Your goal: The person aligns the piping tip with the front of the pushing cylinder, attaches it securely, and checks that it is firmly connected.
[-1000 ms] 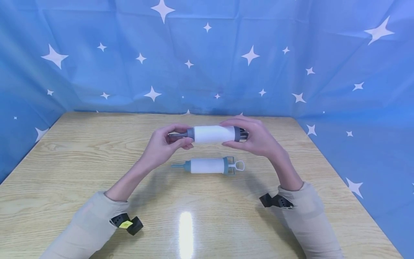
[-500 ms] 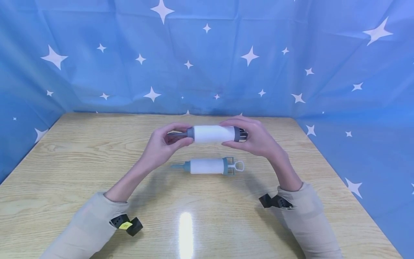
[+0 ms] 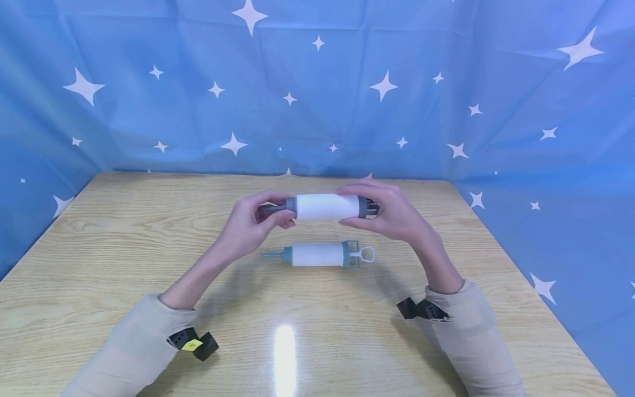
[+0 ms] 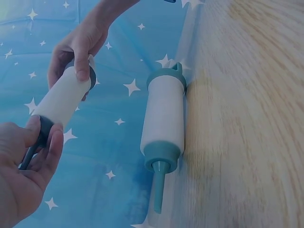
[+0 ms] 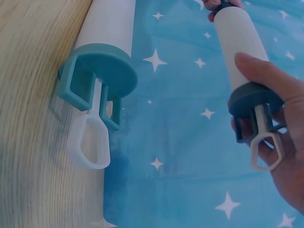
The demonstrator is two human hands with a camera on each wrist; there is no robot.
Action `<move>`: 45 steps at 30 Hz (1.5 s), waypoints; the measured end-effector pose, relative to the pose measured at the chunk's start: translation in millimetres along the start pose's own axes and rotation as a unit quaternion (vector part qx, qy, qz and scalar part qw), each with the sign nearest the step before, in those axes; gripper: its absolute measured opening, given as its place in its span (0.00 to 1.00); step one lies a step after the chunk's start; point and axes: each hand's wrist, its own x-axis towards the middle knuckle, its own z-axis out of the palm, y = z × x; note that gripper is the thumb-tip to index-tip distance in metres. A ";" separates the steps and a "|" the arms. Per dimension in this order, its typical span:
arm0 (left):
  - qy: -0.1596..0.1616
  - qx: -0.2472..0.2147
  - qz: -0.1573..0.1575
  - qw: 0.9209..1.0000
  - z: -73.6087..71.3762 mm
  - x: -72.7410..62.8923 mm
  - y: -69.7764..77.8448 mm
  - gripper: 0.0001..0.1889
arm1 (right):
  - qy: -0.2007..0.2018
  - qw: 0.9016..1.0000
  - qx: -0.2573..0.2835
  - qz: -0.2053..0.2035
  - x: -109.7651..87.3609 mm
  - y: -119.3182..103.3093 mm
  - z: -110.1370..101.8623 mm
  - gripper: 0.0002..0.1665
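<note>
A large plastic syringe [image 3: 327, 206] with a white barrel and dark grey ends is held level above the table, its nozzle to the left. My left hand [image 3: 248, 223] pinches the grey collar at the nozzle end between thumb and fingers; the thin nozzle runs back along the palm in the left wrist view. Round the rear of the barrel, my right hand [image 3: 392, 212] grips with its thumb on the white part. The ring-shaped plunger handle [image 5: 267, 151] sticks out beside the right palm. A second syringe [image 3: 317, 255], white with teal ends, lies on the table nearer the person.
The wooden table [image 3: 124, 237] extends around both forearms. A blue curtain [image 3: 317, 110] with white stars hangs behind it and along the sides. Black wrist cameras [image 3: 204, 346] sit at the sleeve cuffs. A bright light reflection shows on the near tabletop.
The fingers of my left hand shift slightly at the nozzle end of the held syringe. My right hand keeps its grip, and the teal syringe stays put.
</note>
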 end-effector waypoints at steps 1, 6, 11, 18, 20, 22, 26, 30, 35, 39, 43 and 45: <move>0.001 0.006 0.005 1.000 0.2 -0.1 -0.1 0.14 | -0.001 1.000 -0.001 0.001 -0.1 0.1 0.0 0.30; 0.004 0.027 0.013 1.000 0.8 -1.2 -0.4 0.15 | -0.006 1.000 -0.002 0.007 -0.7 -0.4 -0.6 0.30; -0.001 0.042 -0.007 0.999 -0.5 -2.3 1.1 0.16 | -0.003 1.000 -0.001 -0.001 -0.8 0.0 -0.5 0.30; -0.026 0.061 -0.042 0.997 -3.0 -1.9 2.1 0.19 | -0.003 1.000 -0.012 -0.028 0.7 -0.2 1.6 0.31; -0.021 0.073 -0.042 0.996 -2.7 -1.9 2.4 0.19 | -0.003 0.999 -0.013 -0.033 0.7 -0.3 2.2 0.31; -0.013 0.082 -0.035 0.996 -2.3 -2.2 2.8 0.18 | -0.006 0.999 -0.015 -0.035 0.7 -0.3 2.6 0.32; -0.002 0.105 0.004 0.994 -0.6 -2.6 3.1 0.17 | -0.016 0.999 -0.017 -0.032 0.8 -0.5 3.0 0.33; 0.007 0.138 0.061 0.988 1.2 -3.1 1.8 0.16 | -0.024 0.999 -0.009 -0.025 0.2 0.1 3.0 0.33; 0.014 0.156 0.094 0.983 1.9 -3.3 -0.1 0.16 | -0.034 0.999 0.007 -0.010 -0.1 0.5 2.5 0.33; 0.016 0.149 0.089 0.985 1.7 -2.4 -1.5 0.17 | -0.046 0.999 0.009 0.019 0.7 0.6 1.5 0.34; 0.019 0.139 0.073 0.987 0.4 -1.6 -4.7 0.17 | -0.063 0.996 0.021 0.053 0.5 2.7 0.6 0.32; 0.022 0.133 0.065 0.989 -0.7 -1.0 -7.2 0.16 | -0.069 0.994 0.039 0.071 -0.7 5.4 -0.6 0.32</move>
